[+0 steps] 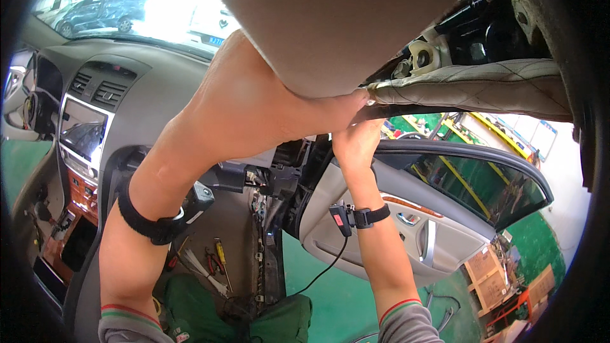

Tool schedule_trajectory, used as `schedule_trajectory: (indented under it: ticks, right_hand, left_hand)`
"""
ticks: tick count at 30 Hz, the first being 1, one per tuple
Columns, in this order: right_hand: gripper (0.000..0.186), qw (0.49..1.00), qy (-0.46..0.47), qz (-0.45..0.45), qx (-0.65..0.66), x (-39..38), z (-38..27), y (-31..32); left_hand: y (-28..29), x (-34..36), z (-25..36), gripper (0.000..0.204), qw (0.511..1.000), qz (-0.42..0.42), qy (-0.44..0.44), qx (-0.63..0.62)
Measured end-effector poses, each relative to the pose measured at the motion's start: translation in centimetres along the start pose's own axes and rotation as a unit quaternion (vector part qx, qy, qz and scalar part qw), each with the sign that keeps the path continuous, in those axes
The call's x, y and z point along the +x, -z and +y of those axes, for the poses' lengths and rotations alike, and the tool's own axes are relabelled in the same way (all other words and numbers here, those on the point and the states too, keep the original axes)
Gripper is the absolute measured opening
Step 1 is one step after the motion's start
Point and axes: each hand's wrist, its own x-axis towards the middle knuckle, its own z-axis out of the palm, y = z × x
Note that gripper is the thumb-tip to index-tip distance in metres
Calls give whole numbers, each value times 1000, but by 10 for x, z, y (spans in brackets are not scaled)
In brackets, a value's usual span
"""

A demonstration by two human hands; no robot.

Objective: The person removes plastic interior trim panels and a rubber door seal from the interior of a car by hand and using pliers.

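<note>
A large beige trim panel (343, 19), which looks like the car's roof lining, hangs down at the top. My left hand (248, 98) reaches up behind its lower edge. Its thumb stretches right, and the tip is by the near end of a long roll wrapped in quilted fabric (476, 86). The panel hides the other left fingers. Just below that thumb, my right hand (357, 143) is raised, with most of its fingers hidden. Above the roll, a white plastic bracket (424, 57) shows among dark metal parts. I cannot make out what either hand holds.
An opened car door (406, 228) with its window is to the right. The dashboard (152, 70) and centre screen (86, 130) are to the left. On the footwell floor lie a yellow screwdriver (220, 253), red-handled pliers (211, 262) and white ties (200, 268). Wooden boxes (486, 273) stand outside.
</note>
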Motion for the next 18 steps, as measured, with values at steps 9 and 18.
schedule_trajectory:
  ticks: [9, 18]
  right_hand:
    - [70, 995, -35, -27, 94, -5, -3, 5]
    - [74, 999, -14, -51, -11, -1, -10, 23]
  left_hand:
    - [-1, 12, 3, 32, 991, -25, 131, 14]
    - [-17, 16, 0, 46, 992, -40, 113, 36]
